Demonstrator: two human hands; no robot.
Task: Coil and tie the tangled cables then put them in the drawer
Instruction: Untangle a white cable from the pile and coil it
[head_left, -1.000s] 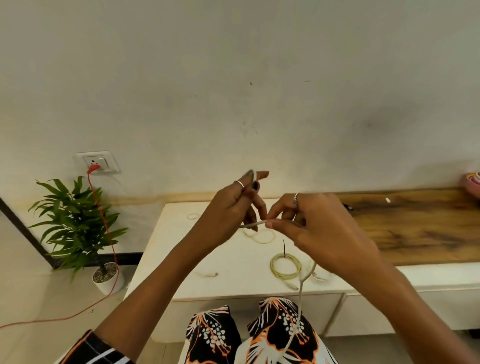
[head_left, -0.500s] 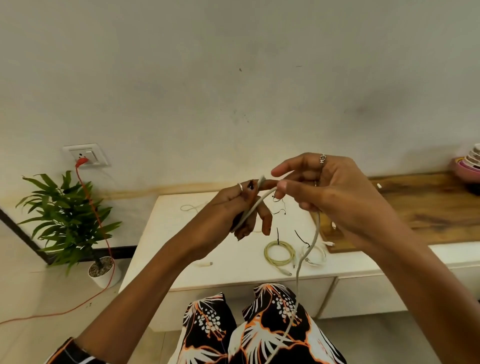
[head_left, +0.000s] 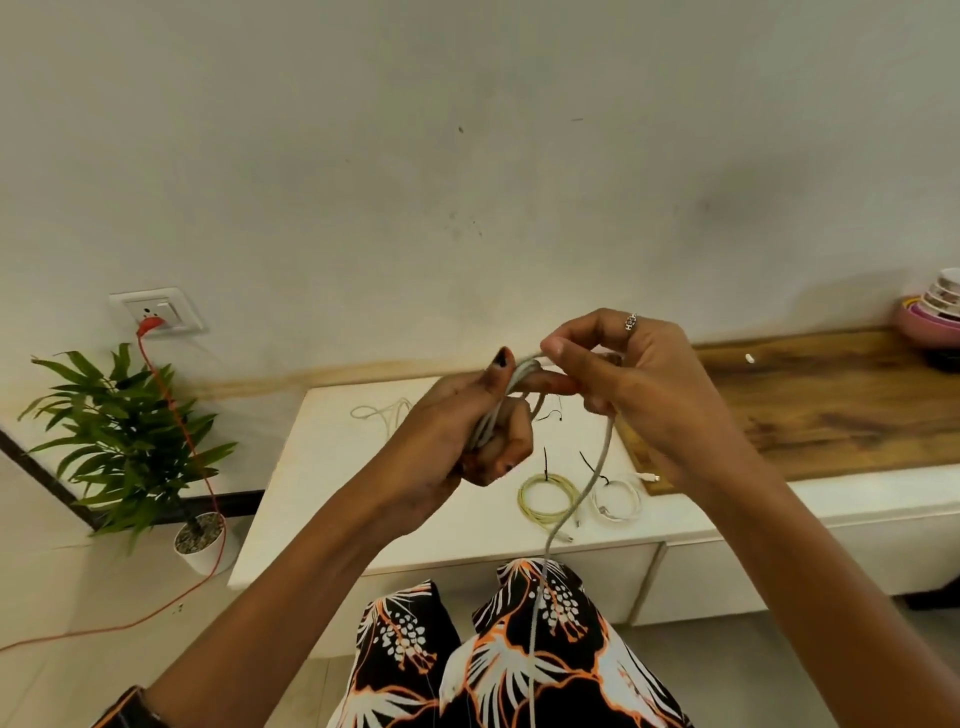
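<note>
Left hand (head_left: 483, 431): fingers curled round several loops of grey cable (head_left: 597, 473), held above the white cabinet (head_left: 322, 493). Right hand (head_left: 639, 384): thumb and forefinger pinch the same cable; its tail hangs to the lap. Two tied coils (head_left: 548, 496) lie near the cabinet's front edge.
</note>
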